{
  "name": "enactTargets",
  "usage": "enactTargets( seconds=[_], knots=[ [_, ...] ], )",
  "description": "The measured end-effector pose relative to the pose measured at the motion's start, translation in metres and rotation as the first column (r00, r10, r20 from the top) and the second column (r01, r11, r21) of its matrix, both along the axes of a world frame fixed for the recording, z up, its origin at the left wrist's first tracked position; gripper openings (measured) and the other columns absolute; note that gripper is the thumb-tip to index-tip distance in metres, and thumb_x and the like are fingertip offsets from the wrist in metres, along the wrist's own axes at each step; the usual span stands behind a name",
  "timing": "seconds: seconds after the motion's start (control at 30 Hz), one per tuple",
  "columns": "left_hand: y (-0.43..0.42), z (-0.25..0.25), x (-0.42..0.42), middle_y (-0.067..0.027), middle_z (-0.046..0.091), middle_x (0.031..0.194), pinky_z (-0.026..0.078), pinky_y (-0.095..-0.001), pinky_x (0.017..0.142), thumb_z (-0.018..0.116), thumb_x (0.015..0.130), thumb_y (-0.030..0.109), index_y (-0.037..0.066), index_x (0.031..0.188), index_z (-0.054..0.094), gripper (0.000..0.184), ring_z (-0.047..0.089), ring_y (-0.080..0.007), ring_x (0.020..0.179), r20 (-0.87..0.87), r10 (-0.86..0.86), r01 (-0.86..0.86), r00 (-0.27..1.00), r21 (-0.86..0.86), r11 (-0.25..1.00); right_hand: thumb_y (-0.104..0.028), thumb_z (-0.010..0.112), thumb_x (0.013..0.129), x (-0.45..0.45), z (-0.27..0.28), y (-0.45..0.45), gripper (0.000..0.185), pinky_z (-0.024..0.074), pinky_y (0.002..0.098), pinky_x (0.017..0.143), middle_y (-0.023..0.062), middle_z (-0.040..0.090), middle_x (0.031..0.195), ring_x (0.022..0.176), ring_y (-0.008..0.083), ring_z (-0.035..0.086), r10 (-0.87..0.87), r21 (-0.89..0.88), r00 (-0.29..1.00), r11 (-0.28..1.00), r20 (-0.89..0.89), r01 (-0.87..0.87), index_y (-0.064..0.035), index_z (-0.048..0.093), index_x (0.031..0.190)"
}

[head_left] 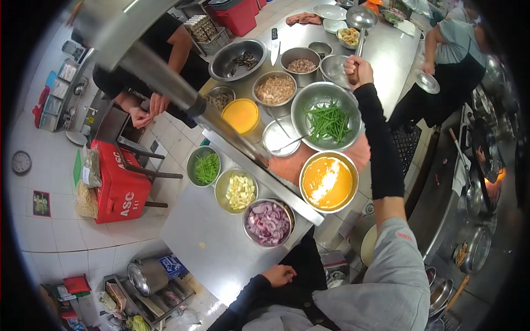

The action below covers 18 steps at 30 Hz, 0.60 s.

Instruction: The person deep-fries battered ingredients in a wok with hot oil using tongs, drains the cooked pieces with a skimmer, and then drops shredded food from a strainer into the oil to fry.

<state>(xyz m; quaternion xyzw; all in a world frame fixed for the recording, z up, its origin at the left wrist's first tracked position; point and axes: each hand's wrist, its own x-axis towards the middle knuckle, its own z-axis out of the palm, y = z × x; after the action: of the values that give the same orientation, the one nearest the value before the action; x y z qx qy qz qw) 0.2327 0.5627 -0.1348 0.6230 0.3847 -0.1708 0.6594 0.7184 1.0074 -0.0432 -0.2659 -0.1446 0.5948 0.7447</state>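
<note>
Round grey metal post [165, 77], out of focus, slants across the view. Right hand [360, 71]: fingers wrapped round the brown handle of a silver, round-bowled metal ladle [361, 19], seen against the smooth steel table [393, 58]. Left hand [279, 275]: loosely curled, nothing visibly held. Left of the right forearm: slender green beans [328, 121] in a shiny round metal bowl [302, 101]; just beside, glossy orange liquid [342, 190].

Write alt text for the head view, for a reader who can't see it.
A person's right hand grips a steel ladle in a commercial kitchen, with metal bowls of green beans, orange liquid and sliced red onions spread before the person. The left hand seems empty, loosely curled. Other people stand nearby.
</note>
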Motion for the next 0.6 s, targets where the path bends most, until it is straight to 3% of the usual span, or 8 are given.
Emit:
enactTargets(
  seconds=[0.03,0.1,0.17,0.23,0.3,0.37,0.53,0.6],
  knots=[
    [0.000,0.003,0.003,-0.0111,0.074,0.090,0.055,-0.0378,0.082,0.053,0.093,0.016,0.001,0.112,0.066,0.028,0.071,-0.0261,0.089,0.030,-0.021,0.020,0.999,0.017,1.000,-0.003,0.052,0.091,-0.024,0.011,-0.022,0.015,0.0345,0.0233,0.038,-0.0017,0.043,0.063,0.045,0.0092,0.040,0.176,0.128,0.941,0.981,-0.290,-0.144,-0.0070,0.046,0.078],
    [-0.003,0.003,0.009,-0.0114,0.074,0.090,0.055,-0.0380,0.080,0.054,0.093,0.018,0.003,0.110,0.067,0.026,0.072,-0.0265,0.087,0.085,-0.088,0.082,0.992,0.078,0.994,-0.005,0.049,0.095,-0.067,0.014,-0.072,0.019,0.0323,0.0190,0.039,-0.0017,0.042,0.064,0.046,0.0048,0.039,0.374,0.340,0.853,0.906,-0.363,-0.252,-0.0078,0.044,0.077],
    [-0.013,0.017,0.016,-0.0111,0.074,0.091,0.055,-0.0373,0.080,0.055,0.095,0.018,0.004,0.110,0.067,0.025,0.072,-0.0253,0.088,0.111,-0.176,0.163,0.978,0.114,0.980,-0.005,0.046,0.099,-0.122,0.027,-0.144,0.018,0.0301,0.0177,0.036,-0.0018,0.041,0.067,0.046,0.0034,0.037,0.441,0.434,0.761,0.870,-0.476,-0.233,-0.0082,0.043,0.081],
    [-0.030,0.029,0.016,-0.0129,0.074,0.091,0.055,-0.0390,0.079,0.056,0.092,0.016,0.004,0.108,0.068,0.024,0.072,-0.0284,0.088,0.162,-0.293,0.252,0.942,0.236,0.939,-0.004,0.044,0.100,-0.172,0.030,-0.227,0.017,0.0299,0.0174,0.033,-0.0028,0.040,0.069,0.044,0.0032,0.034,0.347,0.391,0.741,0.912,-0.574,-0.124,-0.0086,0.042,0.084],
    [-0.066,0.031,0.006,-0.0144,0.073,0.091,0.055,-0.0404,0.080,0.056,0.090,0.014,0.004,0.107,0.069,0.024,0.071,-0.0311,0.087,0.201,-0.428,0.349,0.881,0.334,0.876,-0.005,0.045,0.100,-0.227,0.037,-0.321,0.016,0.0307,0.0175,0.030,-0.0015,0.040,0.071,0.043,0.0033,0.033,0.123,0.267,0.868,0.964,-0.481,0.012,-0.0077,0.041,0.086],
    [-0.109,0.029,-0.012,-0.0156,0.073,0.091,0.055,-0.0415,0.080,0.057,0.087,0.012,0.004,0.105,0.069,0.024,0.071,-0.0332,0.087,0.223,-0.579,0.466,0.784,0.405,0.787,-0.006,0.046,0.101,-0.269,0.041,-0.416,0.011,0.0300,0.0174,0.029,-0.0006,0.039,0.071,0.042,0.0033,0.032,0.237,0.353,0.861,0.933,-0.449,-0.072,-0.0064,0.044,0.090],
    [-0.200,0.038,-0.070,-0.0201,0.071,0.098,0.053,-0.0451,0.085,0.055,0.083,0.010,0.004,0.106,0.068,0.027,0.067,-0.0377,0.096,0.364,-0.772,0.679,0.521,0.372,0.633,-0.003,0.046,0.101,-0.369,0.062,-0.645,0.004,0.0285,0.0171,0.027,0.0005,0.038,0.072,0.041,0.0032,0.032,-0.097,0.032,0.965,0.994,-0.245,0.108,-0.0067,0.048,0.101],
    [-0.226,0.061,-0.081,-0.0194,0.071,0.100,0.053,-0.0435,0.087,0.054,0.085,0.009,0.003,0.111,0.067,0.029,0.068,-0.0367,0.098,0.356,-0.796,0.690,0.490,0.400,0.604,-0.003,0.047,0.100,-0.398,0.074,-0.717,0.006,0.0279,0.0175,0.027,0.0006,0.038,0.072,0.041,0.0033,0.031,-0.184,-0.031,0.968,0.983,-0.168,0.182,-0.0070,0.049,0.104]
  ],
)
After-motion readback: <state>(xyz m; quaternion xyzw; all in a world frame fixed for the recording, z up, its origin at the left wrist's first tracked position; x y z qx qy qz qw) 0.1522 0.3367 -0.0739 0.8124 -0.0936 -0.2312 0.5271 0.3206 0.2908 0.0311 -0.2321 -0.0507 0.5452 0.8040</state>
